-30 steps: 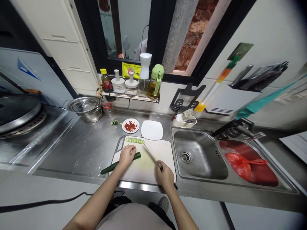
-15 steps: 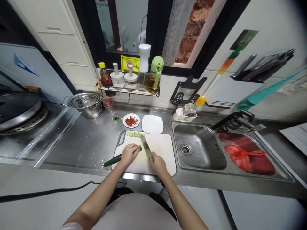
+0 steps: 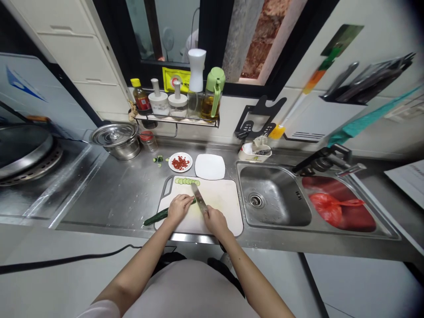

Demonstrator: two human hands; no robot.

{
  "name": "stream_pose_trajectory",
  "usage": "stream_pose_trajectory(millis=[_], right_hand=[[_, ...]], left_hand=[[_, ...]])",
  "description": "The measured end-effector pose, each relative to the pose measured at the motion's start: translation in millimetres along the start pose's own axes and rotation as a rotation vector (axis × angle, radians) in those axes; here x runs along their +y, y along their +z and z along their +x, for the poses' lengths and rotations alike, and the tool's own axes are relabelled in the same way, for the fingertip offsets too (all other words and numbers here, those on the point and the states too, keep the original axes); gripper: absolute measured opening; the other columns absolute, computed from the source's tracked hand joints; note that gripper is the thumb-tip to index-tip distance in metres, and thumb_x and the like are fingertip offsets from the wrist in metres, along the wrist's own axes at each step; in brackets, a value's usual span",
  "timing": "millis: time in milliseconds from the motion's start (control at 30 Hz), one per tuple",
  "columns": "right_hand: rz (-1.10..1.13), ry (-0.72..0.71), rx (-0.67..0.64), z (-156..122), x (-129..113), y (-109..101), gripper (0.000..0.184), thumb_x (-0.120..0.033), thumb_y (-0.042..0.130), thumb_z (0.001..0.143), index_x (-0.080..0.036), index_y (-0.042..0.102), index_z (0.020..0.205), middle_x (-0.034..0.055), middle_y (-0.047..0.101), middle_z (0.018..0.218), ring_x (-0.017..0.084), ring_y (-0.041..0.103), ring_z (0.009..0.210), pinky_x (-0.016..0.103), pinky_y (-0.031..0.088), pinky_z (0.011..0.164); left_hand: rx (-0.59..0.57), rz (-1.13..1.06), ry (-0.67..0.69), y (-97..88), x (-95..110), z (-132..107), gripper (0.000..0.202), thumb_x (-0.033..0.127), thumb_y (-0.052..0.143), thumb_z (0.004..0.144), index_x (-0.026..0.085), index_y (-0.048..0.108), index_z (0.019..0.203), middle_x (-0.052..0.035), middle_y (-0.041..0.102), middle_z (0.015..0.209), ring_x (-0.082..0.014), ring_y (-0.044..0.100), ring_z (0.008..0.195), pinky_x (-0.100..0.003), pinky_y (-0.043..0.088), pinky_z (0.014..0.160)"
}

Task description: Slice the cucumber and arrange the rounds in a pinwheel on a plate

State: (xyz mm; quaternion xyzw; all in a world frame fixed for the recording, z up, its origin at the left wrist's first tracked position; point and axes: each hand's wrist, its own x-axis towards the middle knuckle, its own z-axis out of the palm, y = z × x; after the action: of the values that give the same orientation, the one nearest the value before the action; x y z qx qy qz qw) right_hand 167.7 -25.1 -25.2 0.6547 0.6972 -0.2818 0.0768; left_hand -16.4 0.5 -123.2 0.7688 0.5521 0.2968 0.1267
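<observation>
My left hand [image 3: 179,209] is closed over a dark green cucumber [image 3: 156,217], which lies slanted across the left part of the white cutting board [image 3: 228,207]. Its cut end pokes out just past my fingertips. In my right hand [image 3: 214,220] is a kitchen knife [image 3: 199,197], its blade pointing away from me and lying close against that cut end. A row of overlapping cucumber slices [image 3: 187,181] rests along the board's far edge, beyond the knife tip. My left fingers partly hide the middle of the cucumber.
Behind the board stand a plate of chopped red pieces [image 3: 180,163] and a white plate [image 3: 210,166]. Cucumber scraps [image 3: 159,159] lie left of them. A sink [image 3: 278,194] is at right, a lidded steel pot [image 3: 117,140] at back left. Seasoning jars fill a wall shelf [image 3: 179,120].
The knife has shifted slightly left, up to the cucumber's cut end. The whole view has tilted a little; my left hand keeps its hold.
</observation>
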Motion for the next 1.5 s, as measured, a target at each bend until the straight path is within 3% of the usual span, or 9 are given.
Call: stream_pose_trajectory(millis=[867, 1500], right_hand=[[-0.017, -0.005, -0.015, -1, -9, 0, 0.029, -0.021, 0.035, 0.097, -0.014, 0.057, 0.114, 0.0146, 0.07, 0.102, 0.024, 0.065, 0.096, 0.028, 0.04, 0.073], [0.021, -0.051, 0.039, 29, -22, 5, 0.032, -0.021, 0.034, 0.097, -0.013, 0.054, 0.121, 0.0144, 0.069, 0.105, 0.023, 0.065, 0.1, 0.029, 0.043, 0.077]], left_hand=[[-0.04, 0.017, -0.008, -0.6, 1, 0, 0.027, 0.032, 0.047, 0.096, 0.025, 0.071, 0.105, -0.005, 0.068, 0.098, -0.0172, 0.058, 0.092, -0.032, 0.049, 0.082], [-0.032, 0.027, 0.007, -0.6, 2, -1, 0.027, 0.031, 0.047, 0.096, 0.025, 0.072, 0.106, -0.0053, 0.069, 0.1, -0.0178, 0.059, 0.096, -0.032, 0.05, 0.086]])
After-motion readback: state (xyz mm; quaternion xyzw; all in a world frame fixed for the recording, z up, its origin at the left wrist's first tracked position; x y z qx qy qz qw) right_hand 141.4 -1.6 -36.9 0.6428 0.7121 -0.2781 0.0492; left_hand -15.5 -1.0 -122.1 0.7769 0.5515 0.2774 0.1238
